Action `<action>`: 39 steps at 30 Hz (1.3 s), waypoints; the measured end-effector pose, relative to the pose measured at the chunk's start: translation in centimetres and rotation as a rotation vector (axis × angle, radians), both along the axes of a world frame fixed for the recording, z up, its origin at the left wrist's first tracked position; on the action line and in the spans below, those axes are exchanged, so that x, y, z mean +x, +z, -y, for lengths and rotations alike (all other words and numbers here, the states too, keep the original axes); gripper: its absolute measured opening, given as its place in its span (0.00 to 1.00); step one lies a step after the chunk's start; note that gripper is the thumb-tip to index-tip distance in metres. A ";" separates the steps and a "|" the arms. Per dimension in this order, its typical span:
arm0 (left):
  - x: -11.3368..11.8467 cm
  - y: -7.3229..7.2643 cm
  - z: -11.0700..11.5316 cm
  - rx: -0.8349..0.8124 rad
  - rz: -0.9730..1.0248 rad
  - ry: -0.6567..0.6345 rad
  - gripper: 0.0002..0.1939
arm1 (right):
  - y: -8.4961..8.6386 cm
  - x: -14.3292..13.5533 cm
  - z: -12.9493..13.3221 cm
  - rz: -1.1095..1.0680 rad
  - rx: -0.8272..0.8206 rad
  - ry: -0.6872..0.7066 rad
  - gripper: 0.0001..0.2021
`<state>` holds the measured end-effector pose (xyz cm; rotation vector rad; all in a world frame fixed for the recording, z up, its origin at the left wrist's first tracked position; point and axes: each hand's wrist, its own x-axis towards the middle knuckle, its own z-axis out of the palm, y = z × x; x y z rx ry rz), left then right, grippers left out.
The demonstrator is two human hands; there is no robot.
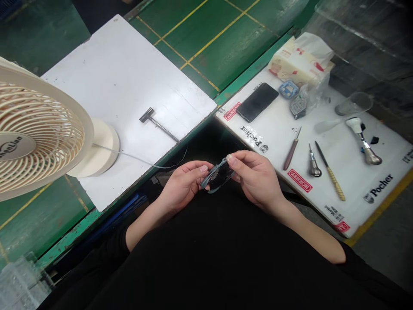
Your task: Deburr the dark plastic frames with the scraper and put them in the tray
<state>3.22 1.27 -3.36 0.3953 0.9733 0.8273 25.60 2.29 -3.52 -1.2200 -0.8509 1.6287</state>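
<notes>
- The grey frame-like part is held up in front of the black clothing, between 2 hands and off any bench; what it belongs to, I cannot tell.
- The left hand has its fingers closed on the part's left end, and the right hand pinches the right end with thumb and fingers. Gripping opposite ends probably steadies a thin piece.
- On the printed white bench at right, the brown-handled pick, small awl and yellow-handled file lie with handles nearest the person, likely for easy pick-up.
- The phone, tissue pack and clear cup sit farther back, which seems to leave the near side to the tools.
- At left, the fan stands on a white board over the green bench; its cable runs off the near edge, a possible snag for the left hand.
- The T-shaped tool reaches the board's near edge, where a sleeve might catch it.
- Both hands are clear of the bench edges, with a dark gap beyond them; the printed bench's left edge limits the right forearm most.
</notes>
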 end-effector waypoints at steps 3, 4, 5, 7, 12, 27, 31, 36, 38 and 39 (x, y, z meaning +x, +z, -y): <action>-0.1 0.1 0.2 -0.004 0.013 -0.055 0.23 | -0.2 0.2 -0.1 0.012 -0.002 -0.016 0.21; -0.1 0.1 0.3 0.005 0.010 -0.076 0.22 | -0.4 0.3 -0.1 0.030 0.014 -0.016 0.20; -0.1 0.0 0.4 0.026 0.005 -0.092 0.22 | -0.5 0.4 -0.1 0.054 0.039 -0.016 0.20; -0.2 -0.2 0.6 0.089 -0.005 -0.102 0.20 | -0.6 0.7 -0.1 0.134 0.120 -0.008 0.18; -0.2 -0.4 0.9 0.210 -0.043 -0.057 0.21 | 0.6 0.9 0.3 0.465 0.473 -0.021 0.08; -0.1 2.2 1.3 0.744 -0.231 0.027 0.12 | 1.0 0.9 0.9 0.533 1.320 0.021 0.26; -0.2 2.4 1.5 0.739 -0.256 0.036 0.12 | 1.1 0.7 0.8 0.548 1.326 0.014 0.23; -0.3 1.9 1.4 0.592 -0.158 0.031 0.18 | 1.2 0.4 1.1 0.532 1.105 -0.035 0.13; -0.4 1.6 1.1 0.432 -0.127 0.005 0.19 | 1.1 0.3 1.1 0.520 0.865 -0.080 0.05; -0.4 1.5 0.9 0.344 -0.103 -0.005 0.20 | 1.0 0.3 1.0 0.498 0.729 -0.080 0.05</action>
